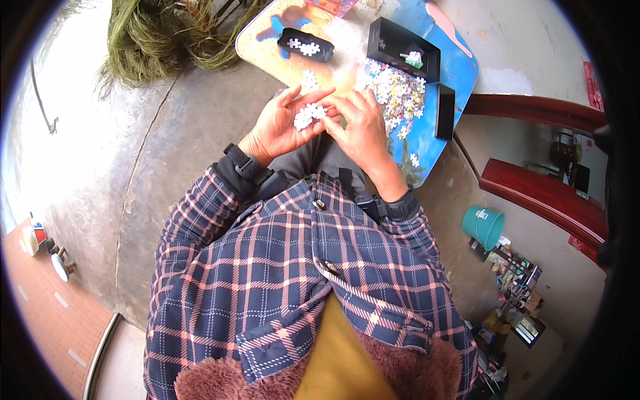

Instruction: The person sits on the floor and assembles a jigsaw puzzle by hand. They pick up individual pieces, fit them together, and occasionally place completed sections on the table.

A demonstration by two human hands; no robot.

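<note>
My left hand [272,131] is palm up, cradling a small heap of white jigsaw puzzle pieces [308,117]. Beside it, my right hand [363,130] has its thumb and fingers closed at the heap's right edge, touching the pieces; whatever lies between its fingertips is partly hidden. Both hands are over the near edge of a low, colourful table [459,63]. Past my right hand spreads a loose pile of mixed puzzle pieces [403,95]. A small black tray [288,37] with several white pieces sits at the far left of the table.
A larger black open box [380,47] with a small green-and-white item stands behind the pile. A black flat rectangular object [445,112] lies at the table's right edge, a pink paddle-shaped object [448,27] beyond it. Green fibre strands [153,43] hang far left; a teal bucket [483,228] stands right.
</note>
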